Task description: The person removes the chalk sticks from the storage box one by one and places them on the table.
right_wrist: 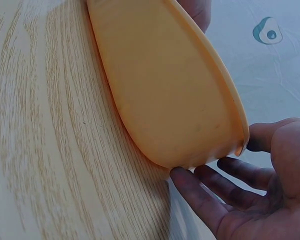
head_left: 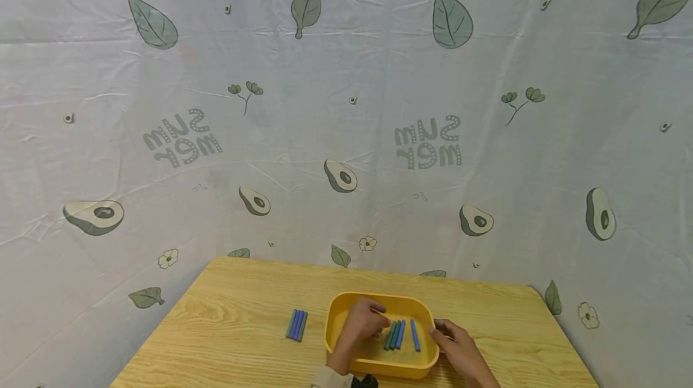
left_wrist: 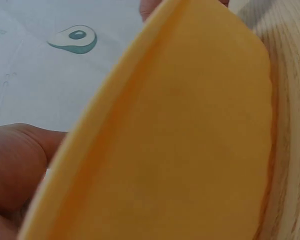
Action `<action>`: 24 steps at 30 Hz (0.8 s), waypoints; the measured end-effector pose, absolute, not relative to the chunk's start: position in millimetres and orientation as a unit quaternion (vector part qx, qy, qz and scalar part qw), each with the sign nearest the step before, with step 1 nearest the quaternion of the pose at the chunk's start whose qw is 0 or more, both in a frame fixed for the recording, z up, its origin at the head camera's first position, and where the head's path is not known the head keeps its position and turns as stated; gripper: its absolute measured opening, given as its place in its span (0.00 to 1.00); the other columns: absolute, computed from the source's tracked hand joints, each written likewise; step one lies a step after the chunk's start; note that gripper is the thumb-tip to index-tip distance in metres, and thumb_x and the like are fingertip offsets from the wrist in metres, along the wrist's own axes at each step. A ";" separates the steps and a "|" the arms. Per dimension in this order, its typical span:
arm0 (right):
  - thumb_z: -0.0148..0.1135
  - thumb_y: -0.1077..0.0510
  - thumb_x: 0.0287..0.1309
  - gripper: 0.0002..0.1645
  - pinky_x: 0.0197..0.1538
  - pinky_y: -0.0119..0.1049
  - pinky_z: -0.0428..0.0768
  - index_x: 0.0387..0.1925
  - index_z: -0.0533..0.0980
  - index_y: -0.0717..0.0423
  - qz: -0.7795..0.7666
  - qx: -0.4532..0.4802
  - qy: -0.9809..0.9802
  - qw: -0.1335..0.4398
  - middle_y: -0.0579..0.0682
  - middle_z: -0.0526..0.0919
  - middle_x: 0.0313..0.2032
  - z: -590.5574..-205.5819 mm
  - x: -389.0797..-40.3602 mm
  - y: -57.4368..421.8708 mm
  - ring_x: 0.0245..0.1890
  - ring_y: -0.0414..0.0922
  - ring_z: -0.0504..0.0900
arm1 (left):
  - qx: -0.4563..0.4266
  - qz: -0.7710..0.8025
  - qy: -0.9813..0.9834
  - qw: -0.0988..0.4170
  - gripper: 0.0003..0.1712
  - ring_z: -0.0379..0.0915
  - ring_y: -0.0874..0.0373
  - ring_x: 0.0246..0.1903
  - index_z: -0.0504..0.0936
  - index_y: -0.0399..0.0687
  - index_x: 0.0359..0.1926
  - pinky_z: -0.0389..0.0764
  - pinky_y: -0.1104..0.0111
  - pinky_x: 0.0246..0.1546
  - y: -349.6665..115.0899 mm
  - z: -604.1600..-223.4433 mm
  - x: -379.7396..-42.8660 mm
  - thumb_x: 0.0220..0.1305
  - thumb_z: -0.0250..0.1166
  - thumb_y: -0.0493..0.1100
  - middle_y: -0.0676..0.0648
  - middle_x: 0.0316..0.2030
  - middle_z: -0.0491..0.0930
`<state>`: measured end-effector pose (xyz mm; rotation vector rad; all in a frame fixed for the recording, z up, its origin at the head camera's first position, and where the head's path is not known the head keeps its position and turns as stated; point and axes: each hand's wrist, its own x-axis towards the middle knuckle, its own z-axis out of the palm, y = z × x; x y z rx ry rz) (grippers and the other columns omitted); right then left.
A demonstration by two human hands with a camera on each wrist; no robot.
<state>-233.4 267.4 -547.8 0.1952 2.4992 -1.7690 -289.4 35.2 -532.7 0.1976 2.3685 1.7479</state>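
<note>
A yellow plastic tray (head_left: 391,370) stands on the table. Inside it, two green sticks and a blue stick (head_left: 400,335) lie side by side, and another blue stick (head_left: 415,335) lies apart to their right. They look like chalk or crayons. My left hand (head_left: 366,319) reaches over the tray's left part, its fingers bent beside the green sticks; whether they pinch anything is hidden. In the left wrist view, the tray's wall (left_wrist: 180,125) covers most of that hand. My right hand (right_wrist: 275,180) holds the tray's right end, thumb at the rim, fingertips against the outer wall.
Left of the tray, several green and purple-blue sticks (head_left: 296,325) lie in a close row on the wooden table (head_left: 233,310). A pale curtain (head_left: 303,207) printed with leaves and avocados hangs behind the table and along its sides.
</note>
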 end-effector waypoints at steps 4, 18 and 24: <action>0.55 0.53 0.82 0.31 0.50 0.48 0.90 0.71 0.70 0.75 -0.580 0.060 0.811 0.042 0.64 0.84 0.56 -547.1 -235.0 268.9 0.50 0.53 0.88 | 0.065 0.575 0.810 0.096 0.15 0.73 0.58 0.19 0.89 0.33 0.46 0.79 0.67 0.22 39.1 -535.9 -290.6 0.56 0.75 0.28 0.45 0.25 0.84; 0.56 0.50 0.82 0.33 0.49 0.48 0.91 0.70 0.71 0.74 -0.578 0.064 0.812 0.046 0.64 0.84 0.56 -547.1 -236.8 270.3 0.51 0.54 0.89 | 0.071 0.494 0.864 0.076 0.16 0.81 0.57 0.24 0.93 0.38 0.43 0.84 0.63 0.26 51.0 -542.8 -294.7 0.50 0.81 0.30 0.45 0.31 0.90; 0.57 0.50 0.81 0.33 0.49 0.49 0.91 0.70 0.71 0.74 -0.575 0.072 0.813 0.048 0.64 0.84 0.56 -546.6 -235.6 269.3 0.51 0.54 0.88 | 0.063 0.472 0.875 0.085 0.16 0.83 0.55 0.27 0.93 0.40 0.42 0.88 0.60 0.30 55.2 -541.8 -294.8 0.51 0.81 0.28 0.45 0.33 0.90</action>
